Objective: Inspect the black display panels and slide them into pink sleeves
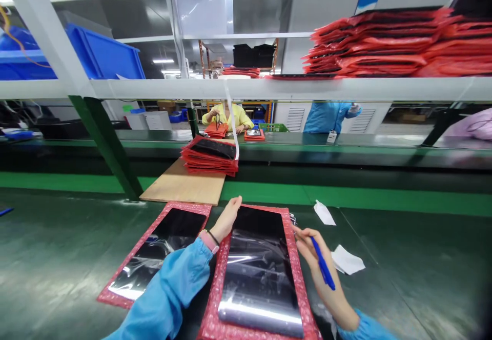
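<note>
Black panel (pixel 261 263), long axis fore-aft: left hand (pixel 226 220) clamps far-left corner; right hand (pixel 310 255), gripping pen (pixel 323 263), by right edge.

1. You can read no text, brand or number anywhere in your view;
2. High to your right, above the red stack (pixel 384 47), you see a blue-and-white sign (pixel 366 4); its details are too small for you to make out;
3. Across the line, you see a white badge (pixel 331 136) hanging at the front of the co-worker in blue (pixel 322 117); any print on it is too small for you to read;
4. Far back to your left, you see a bright green patch (pixel 127 108) near the white cabinets (pixel 158 120); you cannot tell whether it is a label;
5. To your right, you see two white paper slips (pixel 325 213); you can make out no writing on either.
</note>
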Available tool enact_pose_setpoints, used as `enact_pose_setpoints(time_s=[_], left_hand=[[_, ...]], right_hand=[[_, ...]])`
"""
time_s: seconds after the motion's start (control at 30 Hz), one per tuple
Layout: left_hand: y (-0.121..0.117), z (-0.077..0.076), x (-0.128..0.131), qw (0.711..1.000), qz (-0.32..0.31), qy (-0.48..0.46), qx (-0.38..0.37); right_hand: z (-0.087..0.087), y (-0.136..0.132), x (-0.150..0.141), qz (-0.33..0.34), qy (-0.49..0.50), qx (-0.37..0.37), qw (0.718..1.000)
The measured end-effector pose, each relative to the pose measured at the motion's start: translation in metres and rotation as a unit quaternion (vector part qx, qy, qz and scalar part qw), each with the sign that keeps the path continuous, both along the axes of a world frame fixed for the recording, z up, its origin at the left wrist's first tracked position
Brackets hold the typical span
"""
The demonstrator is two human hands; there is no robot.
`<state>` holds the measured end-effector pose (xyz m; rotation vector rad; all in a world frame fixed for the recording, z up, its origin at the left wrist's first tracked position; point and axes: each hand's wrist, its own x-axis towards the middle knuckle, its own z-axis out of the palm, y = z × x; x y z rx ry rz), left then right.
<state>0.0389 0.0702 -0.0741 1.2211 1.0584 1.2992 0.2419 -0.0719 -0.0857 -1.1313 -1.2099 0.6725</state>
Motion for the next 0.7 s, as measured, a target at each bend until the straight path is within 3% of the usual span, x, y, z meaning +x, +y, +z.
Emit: enact_pose_setpoints(time_s=[0.13, 0.2, 0.3, 0.43, 0.57, 0.7], left_hand=[[-0.004, 0.018, -0.030, 0.996, 0.026, 0.060, 0.053], [-0.010, 0.021, -0.049, 0.995, 0.011, 0.093, 0.036], [-0.029, 0.012, -0.071, 0.986, -0.063, 0.140, -0.059], [-0.060, -0.007, -0.082, 0.950, -0.172, 0.180, -0.186], [-0.069, -0.016, -0.080, 0.925, -0.209, 0.235, -0.212], [-0.064, -0.014, -0.074, 0.909, -0.210, 0.315, -0.174]], right_hand=[[-0.018, -0.003, -0.015, 0.019, -0.053, -0.009, 0.998], [-0.024, -0.006, -0.019, 0.042, -0.065, -0.020, 0.997], [-0.029, -0.011, -0.024, 0.059, -0.087, -0.033, 0.994], [-0.032, -0.016, -0.033, 0.066, -0.122, -0.014, 0.990], [-0.037, -0.014, -0.039, 0.055, -0.145, -0.005, 0.988], [-0.038, -0.016, -0.041, 0.048, -0.154, 0.002, 0.987]])
